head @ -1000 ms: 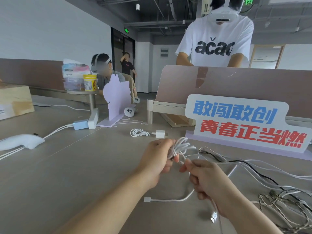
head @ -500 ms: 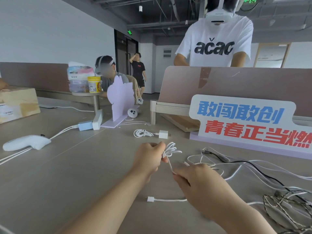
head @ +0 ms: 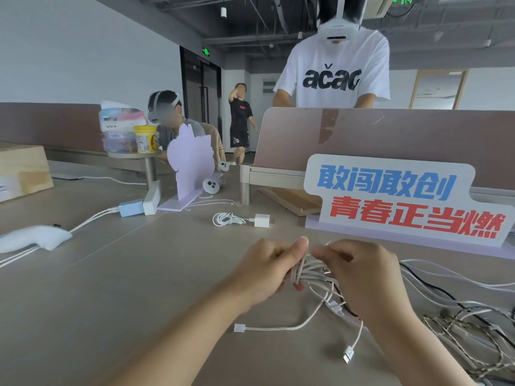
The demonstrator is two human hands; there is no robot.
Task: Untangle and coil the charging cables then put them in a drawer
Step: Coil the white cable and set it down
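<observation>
Grey desk (head: 111,288) beneath everything. Standing sign (head: 390,196) with blue and red characters, far right. Tangled cable pile (head: 459,324) sprawled at the right edge. Left hand (head: 264,271) curled round a bundled white charging cable (head: 309,271) just above the desk, thumb raised. Right hand (head: 362,277) pinching the bundle's strands from the other side. Farther back, a coiled cable with charger cube (head: 239,219). Trailing onto the desk, a white connector (head: 239,328) and a USB plug (head: 348,355).

Worn at head height, looking forward and down across the table (head: 111,288). Wide-angle, bowing straight edges near the borders. Very near the work: centred low on the white cable bundle (head: 309,271), gripped between left hand (head: 262,271) and right hand (head: 362,277), with forearms entering from the bottom edge. Facing a lettered sign (head: 395,196) close behind; beyond it, probably a long open office, too distorted to gauge.
</observation>
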